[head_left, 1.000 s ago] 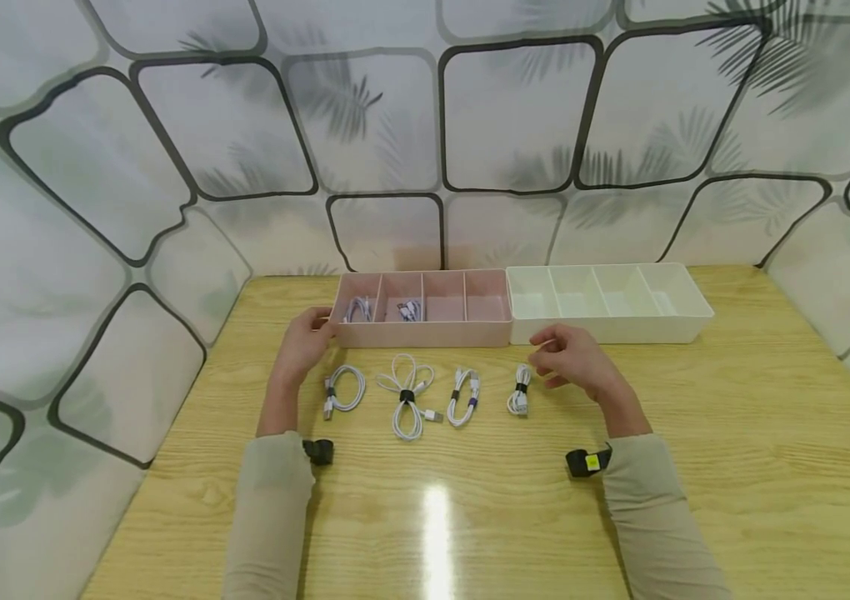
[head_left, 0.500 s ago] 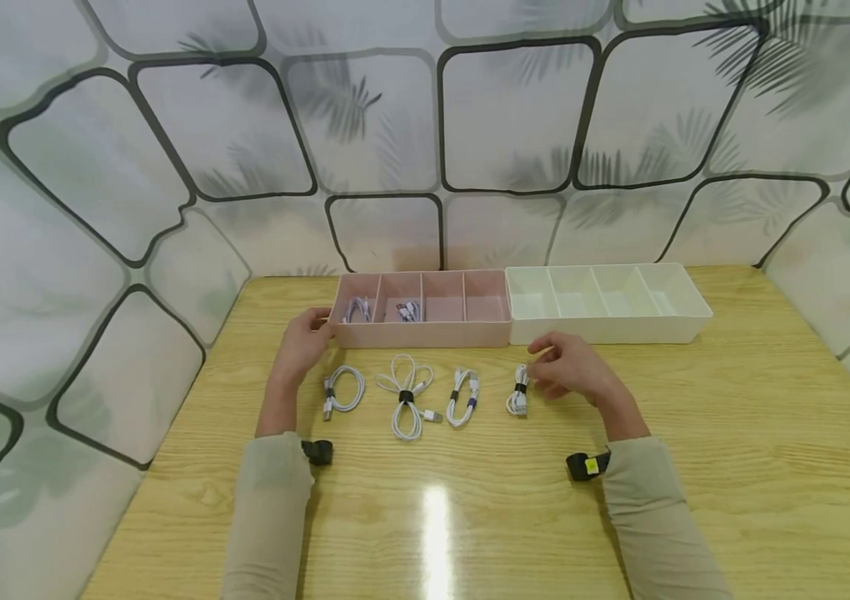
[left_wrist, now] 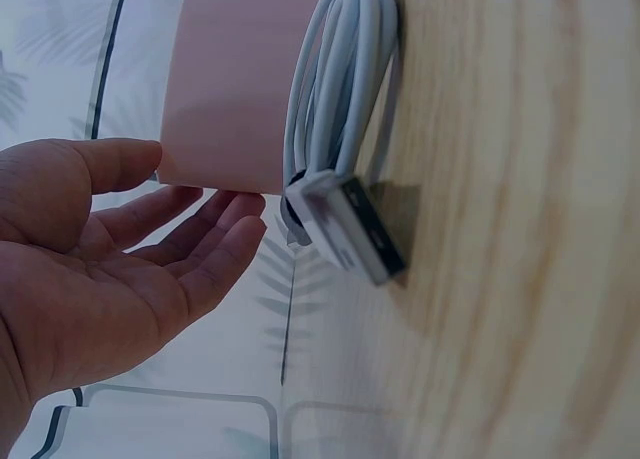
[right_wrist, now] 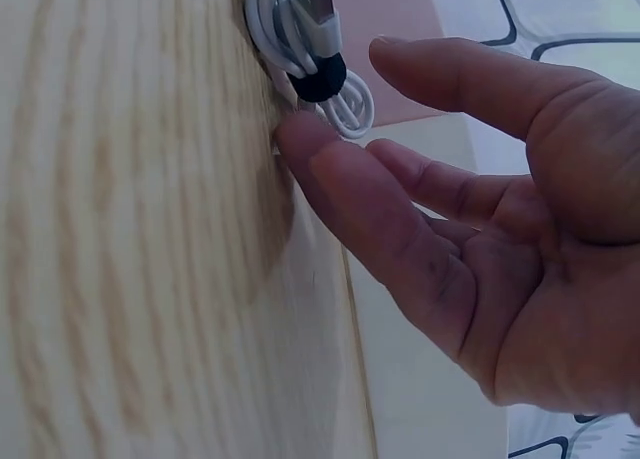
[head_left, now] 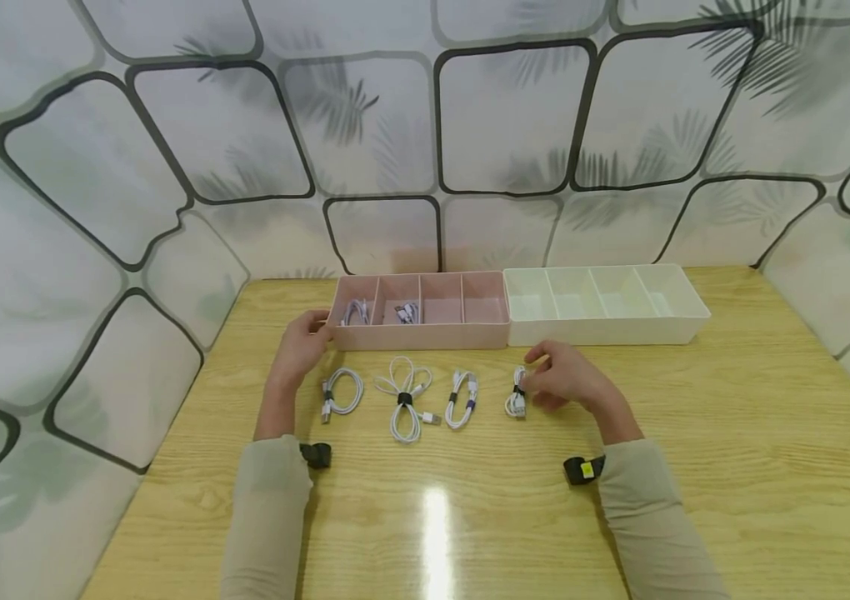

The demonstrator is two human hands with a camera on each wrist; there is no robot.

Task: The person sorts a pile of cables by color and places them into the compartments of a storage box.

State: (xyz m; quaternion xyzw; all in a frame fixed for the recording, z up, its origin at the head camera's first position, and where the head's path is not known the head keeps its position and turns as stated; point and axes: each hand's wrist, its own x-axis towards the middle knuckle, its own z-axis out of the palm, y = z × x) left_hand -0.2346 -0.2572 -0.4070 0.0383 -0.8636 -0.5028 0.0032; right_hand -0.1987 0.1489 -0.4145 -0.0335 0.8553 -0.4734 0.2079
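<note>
My left hand (head_left: 301, 348) touches the left end of the pink divided box (head_left: 421, 337), fingers loosely bent; in the left wrist view its thumb and fingertips meet the box's edge. Close to it lies a coiled white USB cable (left_wrist: 335, 89) with a dark tie. My right hand (head_left: 563, 375) is beside the rightmost bundled white cable (head_left: 516, 402), bound with a black strap. In the right wrist view the thumb and fingers (right_wrist: 385, 214) are spread, a fingertip near or against that cable (right_wrist: 285, 29); contact is hard to tell. Nothing is held there.
Between the hands lie a looped white cable (head_left: 406, 417) and a smaller one (head_left: 461, 400). Cables (head_left: 407, 313) sit in the pink box's two left compartments. A cream divided box (head_left: 608, 332) adjoins it on the right. A patterned backdrop (head_left: 380, 125) rises behind the table (head_left: 770, 467).
My right hand has moved slightly down and left, closer to the rightmost cable. The left hand stays at the pink box's end.
</note>
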